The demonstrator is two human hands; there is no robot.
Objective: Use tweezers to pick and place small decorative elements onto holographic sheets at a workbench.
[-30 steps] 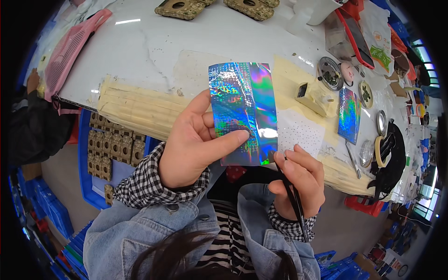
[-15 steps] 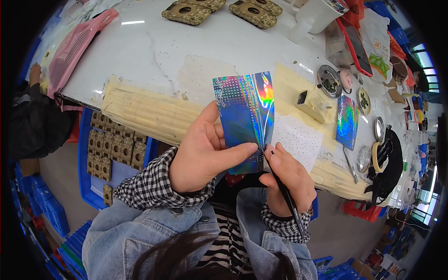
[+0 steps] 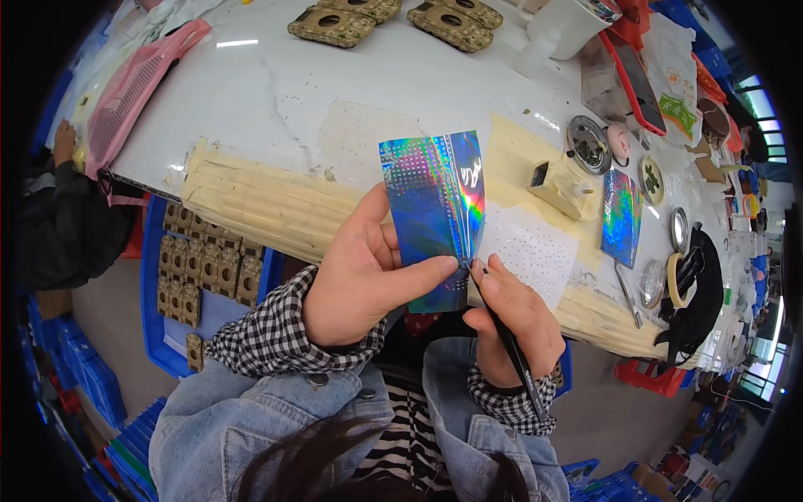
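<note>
A shiny holographic sheet [image 3: 422, 226] with rows of small dots is upright over the table's front edge. My left hand [image 3: 347, 276] pinches it near its lower part, thumb in front and fingers behind. My right hand [image 3: 525, 314] grips slim black tweezers [image 3: 510, 345], their back end slanting down past the wrist. The tips of the tweezers are at the sheet's right edge, close to my left thumb; what lies between them is too small to tell. Beyond the right hand is a white paper [image 3: 539, 251] scattered with tiny specks.
Another holographic sheet [image 3: 621, 213], a metal dish [image 3: 590, 144], a tape-covered block [image 3: 562, 192] and a thin metal tool [image 3: 629, 297] lie right. Camouflage cases [image 3: 456, 25] rest at the back. Below left, a blue tray [image 3: 159, 356] holds more. A co-worker's hand [image 3: 64, 140] is far left.
The sheet has tilted slightly, so its colour reflections have shifted and its top edge has moved a little left. Both hands keep nearly the same place and grip.
</note>
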